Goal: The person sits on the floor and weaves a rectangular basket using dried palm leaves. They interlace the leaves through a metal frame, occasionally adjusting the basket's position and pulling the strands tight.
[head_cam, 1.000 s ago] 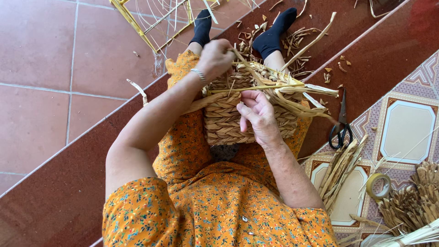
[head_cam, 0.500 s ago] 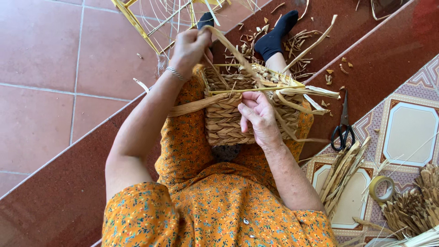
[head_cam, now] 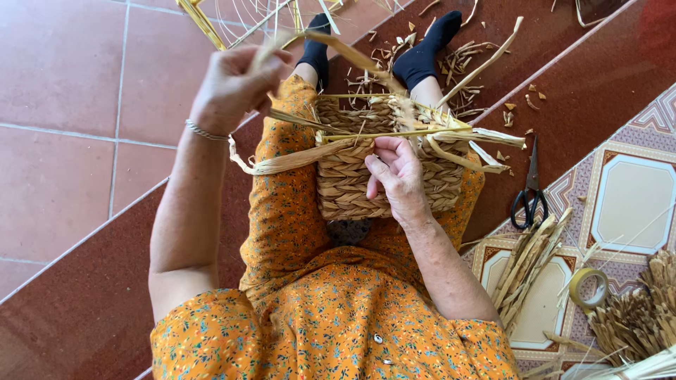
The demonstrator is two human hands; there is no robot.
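Observation:
A woven straw basket (head_cam: 345, 176) rests on my lap, over an orange flowered dress. My right hand (head_cam: 398, 176) presses against the basket's side near the rim, fingers curled on the weave. My left hand (head_cam: 236, 84) is raised to the upper left of the basket and grips a long flat straw strand (head_cam: 352, 60) that runs back to the rim. Loose strand ends (head_cam: 479, 137) stick out from the rim on the right. Another flat strand (head_cam: 282, 163) hangs off the left side.
Black-handled scissors (head_cam: 529, 200) lie on the floor at the right. A roll of tape (head_cam: 589, 287) and bundles of dried straw (head_cam: 637, 317) sit at the lower right. Straw scraps (head_cam: 465, 56) litter the floor near my black-socked feet. A yellow wire frame (head_cam: 211, 24) stands at the top.
My left hand has pulled the strand up and out to the left, away from the basket rim. My right hand has stayed pressed on the basket's side.

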